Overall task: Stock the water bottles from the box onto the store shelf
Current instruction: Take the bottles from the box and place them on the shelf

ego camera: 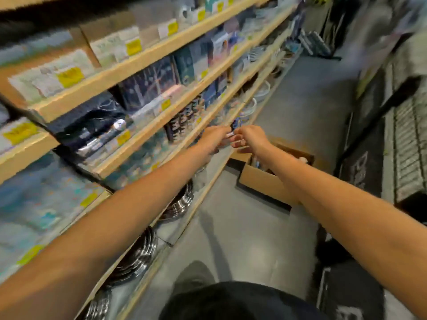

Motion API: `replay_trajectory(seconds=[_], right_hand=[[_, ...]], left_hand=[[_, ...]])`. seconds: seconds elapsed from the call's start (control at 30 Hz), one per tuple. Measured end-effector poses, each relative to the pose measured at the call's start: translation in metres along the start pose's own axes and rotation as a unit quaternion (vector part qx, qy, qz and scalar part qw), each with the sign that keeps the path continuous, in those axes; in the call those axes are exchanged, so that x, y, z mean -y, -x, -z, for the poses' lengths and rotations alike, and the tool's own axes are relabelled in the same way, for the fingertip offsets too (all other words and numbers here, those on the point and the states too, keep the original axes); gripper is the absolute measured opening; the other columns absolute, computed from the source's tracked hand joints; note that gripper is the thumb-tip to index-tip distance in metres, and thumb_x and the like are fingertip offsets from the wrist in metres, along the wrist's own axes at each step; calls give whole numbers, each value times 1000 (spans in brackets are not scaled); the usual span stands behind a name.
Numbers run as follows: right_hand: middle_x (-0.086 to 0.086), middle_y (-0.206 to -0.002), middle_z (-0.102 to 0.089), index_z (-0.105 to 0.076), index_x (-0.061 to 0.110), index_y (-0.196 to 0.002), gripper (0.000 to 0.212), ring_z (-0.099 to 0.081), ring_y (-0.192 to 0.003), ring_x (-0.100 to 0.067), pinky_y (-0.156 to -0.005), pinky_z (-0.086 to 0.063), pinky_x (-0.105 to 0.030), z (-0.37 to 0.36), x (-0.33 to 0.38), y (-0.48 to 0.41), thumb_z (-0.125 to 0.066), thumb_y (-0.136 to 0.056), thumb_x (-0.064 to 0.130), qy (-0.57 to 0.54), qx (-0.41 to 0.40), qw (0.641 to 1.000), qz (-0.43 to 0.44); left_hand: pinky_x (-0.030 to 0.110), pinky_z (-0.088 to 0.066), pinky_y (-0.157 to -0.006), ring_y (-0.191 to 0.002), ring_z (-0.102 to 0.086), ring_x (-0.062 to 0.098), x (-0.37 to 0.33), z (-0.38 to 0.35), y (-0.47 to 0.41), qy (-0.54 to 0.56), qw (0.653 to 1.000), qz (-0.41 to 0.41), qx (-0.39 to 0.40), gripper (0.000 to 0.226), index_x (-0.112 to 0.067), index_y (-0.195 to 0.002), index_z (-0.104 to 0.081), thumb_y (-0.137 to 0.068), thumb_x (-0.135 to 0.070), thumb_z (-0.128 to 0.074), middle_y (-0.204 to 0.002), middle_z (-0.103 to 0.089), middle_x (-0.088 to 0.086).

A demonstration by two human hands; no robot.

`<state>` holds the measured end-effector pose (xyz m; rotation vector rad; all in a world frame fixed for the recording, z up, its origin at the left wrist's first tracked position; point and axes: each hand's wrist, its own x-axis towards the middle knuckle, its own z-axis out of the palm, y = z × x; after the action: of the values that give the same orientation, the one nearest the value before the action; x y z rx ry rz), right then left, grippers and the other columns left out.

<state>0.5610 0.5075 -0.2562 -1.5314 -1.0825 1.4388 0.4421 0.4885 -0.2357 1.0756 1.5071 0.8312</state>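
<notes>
My left hand [215, 137] and my right hand [250, 137] meet at the front edge of a low wooden shelf [208, 125]. Both have their fingers curled around a small clear water bottle [237, 124] with a blue and white label. The bottle is blurred and mostly hidden by the fingers. An open cardboard box [261, 181] stands on the floor just below and right of my hands, under my right forearm. Some items show inside it, but they are too blurred to make out.
Wooden shelves with yellow price tags run along the left, packed with boxed goods and dark bottles [184, 118]. Stacks of shiny metal plates [180, 202] sit on the bottom shelf. A grey floor aisle [300, 107] runs ahead. Dark mats and racks [369, 158] line the right.
</notes>
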Motion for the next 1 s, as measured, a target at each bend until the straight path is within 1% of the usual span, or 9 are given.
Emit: replay_trajectory(seconds=[0.1,0.23,0.3,0.43,0.53,0.67,0.8,0.87,1.0], right_hand=[[-4,-67,-59,-53,14,-81,17,-53,-48,-13,-39,-39,-14,54,-30,-37,-43,-94,12,-32,-40,997,-58],[4,-39,-55,-52,11,-88,8,-47,-28,-7,-46,-45,-23,118,-60,-88,-45,-91,10,-38,-116,985,-120],[3,-40,-59,-56,7,-100,15,-55,-33,-11,-51,-52,-28,149,-70,-122,-47,-89,12,-36,-149,977,-147],[-8,-71,-64,-56,5,-103,21,-58,-55,-18,-58,-49,-29,205,-70,-178,-42,-94,18,-53,-183,965,-179],[-7,-70,-58,-53,6,-106,18,-53,-52,-15,-57,-43,-29,247,-63,-223,-40,-97,14,-89,-205,951,-212],[-9,-74,-58,-55,-3,-116,26,-55,-60,-17,-64,-48,-30,289,-64,-276,-44,-96,8,-104,-233,939,-230],[-5,-72,-62,-57,1,-118,28,-59,-63,-18,-91,-49,-44,322,-74,-322,-44,-95,12,-106,-234,927,-272],[-4,-72,-63,-57,3,-119,29,-59,-63,-17,-85,-50,-39,338,-80,-342,-44,-96,14,-107,-228,923,-292],[-5,-75,-64,-53,2,-121,29,-57,-60,-15,-66,-49,-33,365,-89,-378,-41,-98,15,-112,-205,920,-315]], left_hand=[[27,-36,-70,-95,-57,16,10,-56,-42,-25,997,41,54,26,-16,-114,-58,-94,-31,-52,-105,-61,-1],[25,-36,-71,-77,-52,9,18,-118,-102,-49,986,86,131,14,-21,-87,-55,-95,-31,-50,-92,-57,-4],[29,-35,-79,-81,-51,10,16,-148,-142,-64,981,98,156,13,-23,-97,-56,-95,-34,-50,-102,-55,-2],[18,-35,-54,-66,-47,5,1,-204,-230,-89,972,110,185,18,-20,-108,-55,-94,-31,-53,-97,-58,0],[11,-30,-39,-64,-50,8,-20,-245,-293,-111,960,125,223,17,-17,-104,-55,-95,-30,-52,-96,-60,3],[26,-43,-72,-115,-58,20,-34,-286,-362,-140,948,161,235,51,-11,-135,-45,-91,-37,-53,-134,-57,5],[29,-42,-80,-112,-59,18,-41,-325,-412,-158,939,187,242,47,-12,-134,-45,-93,-33,-50,-128,-58,1],[25,-40,-72,-105,-56,15,-41,-342,-430,-164,932,204,252,42,-13,-132,-47,-94,-31,-50,-120,-57,1],[29,-41,-82,-98,-52,14,-34,-374,-466,-176,927,226,243,39,-8,-128,-52,-94,-26,-53,-117,-59,4]])
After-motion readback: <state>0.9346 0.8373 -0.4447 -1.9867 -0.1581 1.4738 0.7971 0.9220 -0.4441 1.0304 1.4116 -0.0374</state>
